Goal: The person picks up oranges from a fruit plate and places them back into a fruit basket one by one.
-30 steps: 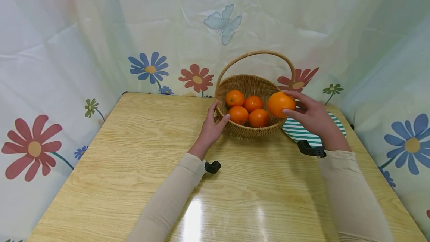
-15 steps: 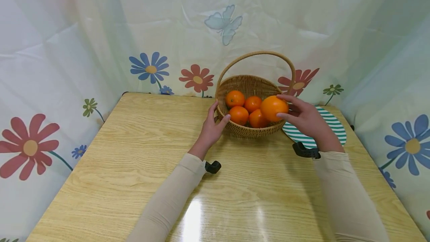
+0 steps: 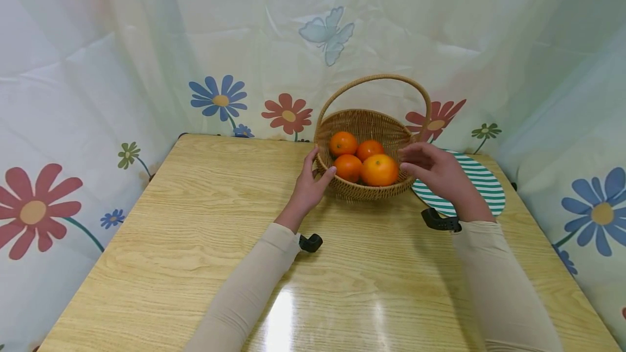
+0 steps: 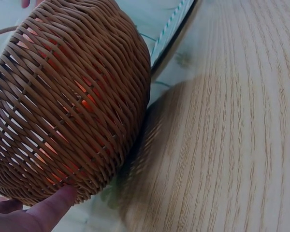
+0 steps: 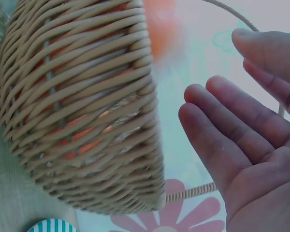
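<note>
A wicker basket [image 3: 364,193] with a tall arched handle stands at the back of the table, holding several oranges [image 3: 343,143]. The large, lighter orange [image 3: 380,170] lies at the front, overlapping others in the head view. My left hand [image 3: 307,184] holds the basket's left side, thumb at the front rim; in the left wrist view its fingers [image 4: 53,208] lie against the weave. Just right of the basket's rim is my right hand [image 3: 430,170], with nothing in it. The right wrist view shows its fingers [image 5: 227,121] extended and apart from the basket.
A round, flat piece with green and white stripes [image 3: 481,181] lies right of the basket, partly behind my right hand. The wooden table [image 3: 220,205] ends at a flowered curtain [image 3: 235,26] at the back and sides.
My right hand has moved left and down with the large orange and let go of it in the basket. My left hand has stayed on the basket.
</note>
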A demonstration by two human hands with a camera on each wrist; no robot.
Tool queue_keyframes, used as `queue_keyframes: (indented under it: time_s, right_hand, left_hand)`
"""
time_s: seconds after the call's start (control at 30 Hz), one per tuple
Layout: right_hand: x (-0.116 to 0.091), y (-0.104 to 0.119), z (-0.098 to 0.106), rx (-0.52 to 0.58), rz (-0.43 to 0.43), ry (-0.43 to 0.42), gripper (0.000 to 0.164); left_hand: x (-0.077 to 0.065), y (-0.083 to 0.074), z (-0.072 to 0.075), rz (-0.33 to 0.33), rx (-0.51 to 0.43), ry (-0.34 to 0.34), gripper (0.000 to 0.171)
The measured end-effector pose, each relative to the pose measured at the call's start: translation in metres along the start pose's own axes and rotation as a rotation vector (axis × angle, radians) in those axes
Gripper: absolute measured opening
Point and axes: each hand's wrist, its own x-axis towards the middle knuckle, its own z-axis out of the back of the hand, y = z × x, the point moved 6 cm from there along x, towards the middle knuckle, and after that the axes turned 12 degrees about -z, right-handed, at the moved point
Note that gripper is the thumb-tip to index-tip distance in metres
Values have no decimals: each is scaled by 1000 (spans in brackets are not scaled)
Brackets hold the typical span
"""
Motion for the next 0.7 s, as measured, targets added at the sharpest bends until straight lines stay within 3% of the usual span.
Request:
queue_keyframes:
  time_s: [0.7]
  right_hand:
    - [-1,-9,-3,-26,23,-55,28]
  left_hand:
    - [0,-3,0,0,3,-5,75]
